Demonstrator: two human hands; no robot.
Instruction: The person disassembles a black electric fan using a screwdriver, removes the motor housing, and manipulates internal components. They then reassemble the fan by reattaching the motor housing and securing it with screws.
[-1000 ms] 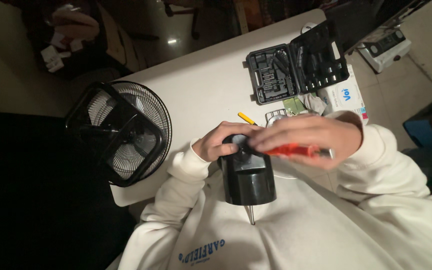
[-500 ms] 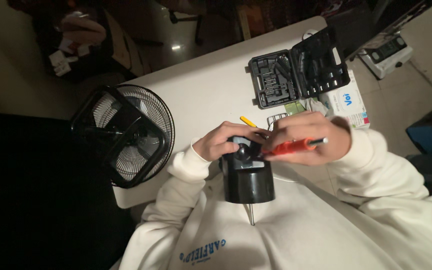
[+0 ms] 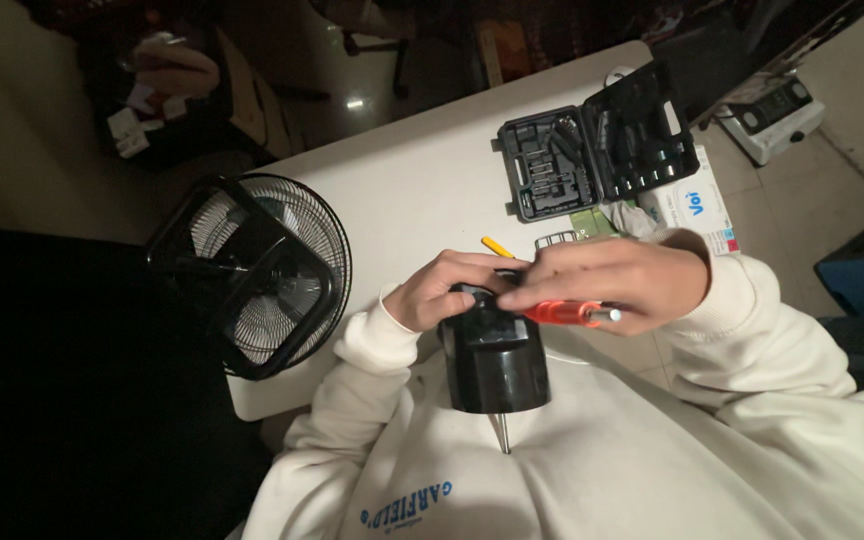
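A black cylindrical motor housing (image 3: 497,362) rests against my chest at the near table edge, its thin metal shaft (image 3: 503,436) pointing toward me. My left hand (image 3: 444,290) grips the far end of the housing. My right hand (image 3: 612,280) holds a red-handled screwdriver (image 3: 564,312) lying sideways, its tip at the top of the housing next to my left fingers.
A black wire fan guard (image 3: 252,275) lies over the left edge of the white table (image 3: 422,190). An open black tool case (image 3: 597,150) sits at the far right, with a white box (image 3: 692,205) beside it. A small yellow piece (image 3: 497,246) lies just beyond my hands.
My right hand has tilted the screwdriver slightly and kept its tip at the housing. My left hand and the housing have stayed in place.
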